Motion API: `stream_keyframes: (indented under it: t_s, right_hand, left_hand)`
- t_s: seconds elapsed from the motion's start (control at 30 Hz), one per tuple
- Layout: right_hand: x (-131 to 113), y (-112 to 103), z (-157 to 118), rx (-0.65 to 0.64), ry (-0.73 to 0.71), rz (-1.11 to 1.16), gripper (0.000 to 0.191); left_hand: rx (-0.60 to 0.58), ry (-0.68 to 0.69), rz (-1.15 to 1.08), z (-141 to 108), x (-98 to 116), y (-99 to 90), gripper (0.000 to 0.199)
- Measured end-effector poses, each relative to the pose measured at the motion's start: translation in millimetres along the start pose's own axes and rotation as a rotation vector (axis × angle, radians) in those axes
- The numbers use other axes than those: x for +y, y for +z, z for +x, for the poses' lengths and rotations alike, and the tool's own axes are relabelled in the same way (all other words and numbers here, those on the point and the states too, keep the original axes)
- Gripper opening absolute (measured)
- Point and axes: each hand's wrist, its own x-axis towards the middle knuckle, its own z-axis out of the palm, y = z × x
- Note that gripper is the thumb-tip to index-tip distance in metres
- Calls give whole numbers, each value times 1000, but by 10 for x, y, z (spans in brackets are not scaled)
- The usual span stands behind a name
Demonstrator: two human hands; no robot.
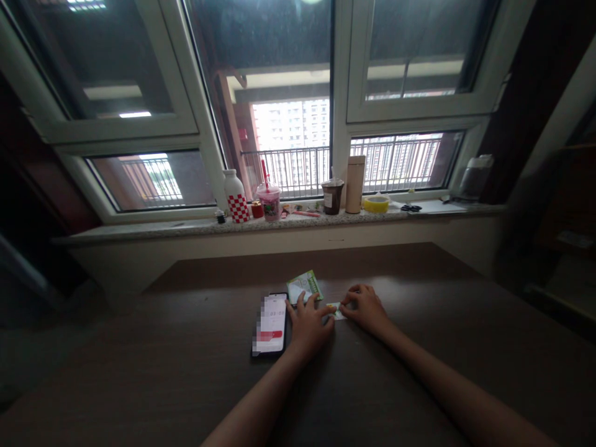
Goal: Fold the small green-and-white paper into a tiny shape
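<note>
A small pale card with green and yellow print (338, 313) lies on the brown table (186, 385) between my hands. My left hand (310, 323) rests with its fingers spread, its thumb and index finger at the card's left side and its other fingertips at a green and white packet (303, 287). At the card's right edge, my right hand (365, 309) is closed in a pinch; what its fingertips hold is too small to make out. Just left of my left hand lies a phone (272, 324) with its screen lit.
Beyond the table, a stone windowsill (195, 231) carries a checkered bottle (237, 202), a pink cup (270, 203), a dark drink cup (332, 197), a tan flask (355, 185), yellow tape (376, 204) and black scissors (411, 208).
</note>
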Motion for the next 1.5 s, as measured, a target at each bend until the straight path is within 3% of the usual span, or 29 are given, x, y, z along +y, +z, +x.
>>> stream_keyframes:
  t_s: [0.47,1.3,1.5]
  right_hand:
    - [99,18,-29,-84,-74,22,38]
    - [126,10,-72,-70,-137,50,33]
    - [153,38,-62,-36,-278,171,35]
  left_hand:
    - [19,11,-14,-11,-20,15,29]
    - [58,41,-39,-4,-52,28,26]
    - [90,47,-34,1,-44,22,24]
